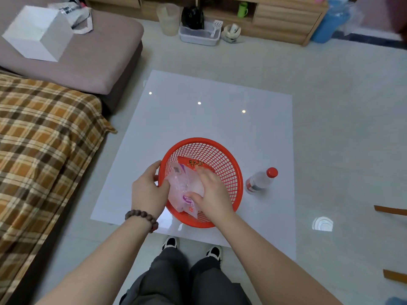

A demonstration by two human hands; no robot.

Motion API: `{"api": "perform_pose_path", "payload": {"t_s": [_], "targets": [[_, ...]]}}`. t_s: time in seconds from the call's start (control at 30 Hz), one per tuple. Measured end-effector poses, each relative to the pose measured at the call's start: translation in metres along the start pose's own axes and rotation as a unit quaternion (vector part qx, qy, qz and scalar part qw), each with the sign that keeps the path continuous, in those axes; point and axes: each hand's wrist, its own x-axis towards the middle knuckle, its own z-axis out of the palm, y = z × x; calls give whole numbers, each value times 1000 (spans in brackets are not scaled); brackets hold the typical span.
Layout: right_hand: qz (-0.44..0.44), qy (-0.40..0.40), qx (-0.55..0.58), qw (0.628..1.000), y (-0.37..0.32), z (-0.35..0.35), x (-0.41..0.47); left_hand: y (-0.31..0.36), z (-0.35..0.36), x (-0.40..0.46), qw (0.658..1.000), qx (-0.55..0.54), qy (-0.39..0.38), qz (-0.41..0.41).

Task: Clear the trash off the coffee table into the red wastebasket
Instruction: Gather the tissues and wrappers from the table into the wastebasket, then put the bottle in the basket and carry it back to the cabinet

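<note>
Red wastebasket point(229, 164) on white coffee table point(220, 119), lower centre. Left hand point(148, 190) clamps rim; right hand point(210, 192) presses clear plastic wrapper point(180, 186) inside, grasp unclear. Red packet point(193, 163) beneath. Water bottle point(261, 180) just right of basket.

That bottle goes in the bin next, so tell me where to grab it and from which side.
Grip the water bottle around its clear body, just below the red cap, coming from its right with the right hand. It appears to stand upright on the coffee table, close beside the red wastebasket, so its left side looks crowded, while the right and top are open.
</note>
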Motion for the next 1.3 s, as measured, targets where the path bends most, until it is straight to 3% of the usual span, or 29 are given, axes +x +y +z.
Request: {"api": "perform_pose_path", "payload": {"t_s": [0.13, 0.2, 0.27, 0.37, 0.5, 0.67, 0.77, 0.9, 0.97, 1.1, 1.3], "targets": [[-5, 98, 44, 994, 31, -38, -4, 8, 13, 0, 1000, 6, 12, -11], [31, 182, 46, 982, 63, -62, -3, 10, 21, -1, 1000, 10, 22, -12], [103, 218, 23, 970, 102, -83, 0, 10, 28, -2, 999, 19, 29, -14], [182, 158, -7, 971, 145, -97, 8, 10, 35, -3, 999, 27, 34, -17], [182, 63, 23, 981, 170, -88, 19, 7, 37, -2, 998, 35, 37, -25], [192, 87, 38, 977, 170, -83, 13, 3, 32, 1, 998, 34, 36, -39], [169, 149, 50, 973, 150, -100, 5, 3, 28, 3, 998, 28, 42, -46], [83, 303, 97, 944, 105, -152, -13, 8, 24, 6, 997, 17, 40, -64], [34, 338, 119, 933, 81, -180, -24, 13, 20, 9, 997, 3, 32, -76], [-42, 294, 156, 942, 37, -209, -39, 32, 16, 10, 997, -27, 15, -68], [-96, 236, 139, 957, 7, -174, -40, 59, 17, -1, 997, -71, -9, -28]]}}
